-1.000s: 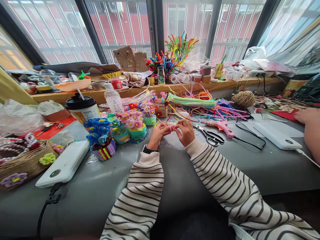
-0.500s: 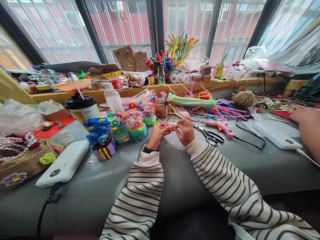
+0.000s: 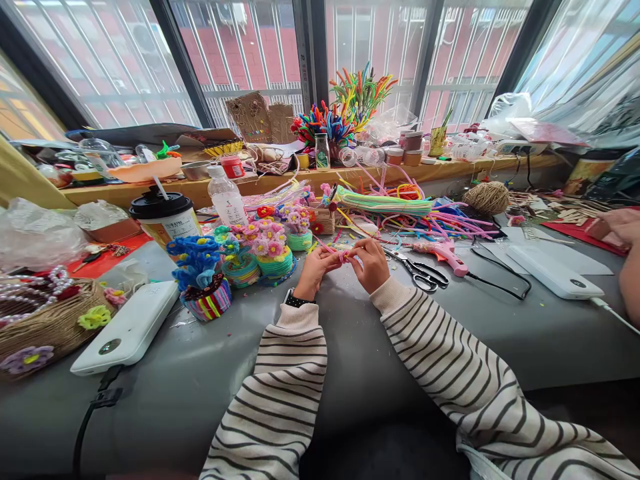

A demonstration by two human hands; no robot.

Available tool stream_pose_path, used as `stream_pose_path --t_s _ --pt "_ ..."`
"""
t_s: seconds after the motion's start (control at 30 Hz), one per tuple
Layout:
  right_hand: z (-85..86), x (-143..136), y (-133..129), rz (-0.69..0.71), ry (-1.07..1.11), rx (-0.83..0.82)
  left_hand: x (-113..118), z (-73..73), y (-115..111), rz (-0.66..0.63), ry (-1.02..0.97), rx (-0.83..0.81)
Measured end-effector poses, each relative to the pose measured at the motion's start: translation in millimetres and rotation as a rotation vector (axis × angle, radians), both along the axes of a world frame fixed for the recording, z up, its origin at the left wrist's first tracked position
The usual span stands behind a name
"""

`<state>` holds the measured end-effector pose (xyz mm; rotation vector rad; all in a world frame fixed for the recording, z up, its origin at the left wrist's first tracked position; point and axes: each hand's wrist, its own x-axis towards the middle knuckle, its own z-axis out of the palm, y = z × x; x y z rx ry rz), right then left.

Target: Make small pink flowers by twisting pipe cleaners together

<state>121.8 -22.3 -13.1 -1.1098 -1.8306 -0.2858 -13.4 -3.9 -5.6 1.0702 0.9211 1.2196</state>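
A pink pipe cleaner [image 3: 343,257], bent into small loops, is pinched between both hands above the grey table. My left hand [image 3: 316,270] grips its left side with closed fingers. On the other side, my right hand [image 3: 371,265] pinches it between thumb and fingertips. Part of the pipe cleaner is hidden by the fingers. Black-handled scissors [image 3: 423,272] lie just right of my right hand, and a pink glue gun [image 3: 450,257] rests beyond them. To the left of my left hand stand pots of fuzzy flowers, pink ones [image 3: 270,243] and blue ones [image 3: 197,263].
A bundle of pipe cleaners [image 3: 385,202] lies behind my hands, with a twine ball [image 3: 487,198] to its right. White power banks [image 3: 133,327] with cables sit at both sides. A lidded cup [image 3: 167,217] and bottle [image 3: 227,198] stand left. Another person's hand [image 3: 623,230] is at far right.
The other person's hand at the right has shifted and turned over the red sheet. My two hands hold nearly the same place on the pink pipe cleaner.
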Motion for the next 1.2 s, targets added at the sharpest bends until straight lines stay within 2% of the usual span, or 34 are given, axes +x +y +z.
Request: stream_pose_path --t_s 0.5,0.73,0.93,1.07,1.2 --pt "0.7 2 -1 -0.028 0.043 0.024 -1 4.2 -2 -0.012 -0.028 -0.019" --pt "7.9 7 0 -0.012 0.243 0.041 -4 4.1 0 -0.02 -0.118 -0.078" --pt "5.3 11 8 -0.043 0.363 -0.045 -5 7.4 -2 -0.033 -0.157 -0.164" --pt "7.7 23 17 -0.123 0.326 -0.064 -5 9.2 -3 -0.015 -0.152 -0.181" --pt "5.9 35 30 -0.232 0.265 -0.134 -4 9.2 -4 0.008 -0.114 -0.129"
